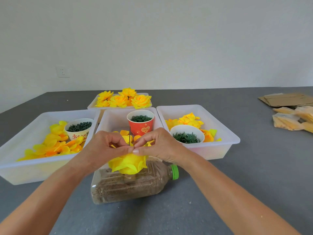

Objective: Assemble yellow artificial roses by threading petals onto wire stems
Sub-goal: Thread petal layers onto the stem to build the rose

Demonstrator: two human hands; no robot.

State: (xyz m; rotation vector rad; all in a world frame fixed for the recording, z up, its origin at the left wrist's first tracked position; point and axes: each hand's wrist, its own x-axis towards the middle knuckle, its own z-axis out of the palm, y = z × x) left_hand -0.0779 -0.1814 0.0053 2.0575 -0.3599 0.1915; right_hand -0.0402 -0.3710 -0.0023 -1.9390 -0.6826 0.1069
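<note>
**Q:** Status entry, please. How far along are we?

**A:** I log several finished roses (124, 98) piled in the far tray (92, 106). One rose is in hand: a half-built yellow bloom (128, 162) sits on the wire stem (129, 135), which stands upright out of the sand-filled bottle (133, 182) lying on its side on the grey table (237, 192). Much remains, I judge: loose petals (50, 145) fill the left tray (22, 167), more lie in the right tray (225, 146), and three cups of green parts look well stocked, among them the red cup (141, 122) in the middle tray.

**Q:** Where is the work relative to the fingers?

**A:** My left hand (105, 146) and right hand (157, 145) meet at the wire, just above the bloom. Both are curled, thumb and forefinger tips pinched together at the stem. The wire's free end rises above the fingertips; the bloom hangs directly beneath them, touching the undersides of both hands.

**Q:** What are they pinching?

**A:** Something small at the stem, probably a petal piece or green part being pushed down. Too small to tell which.
</note>
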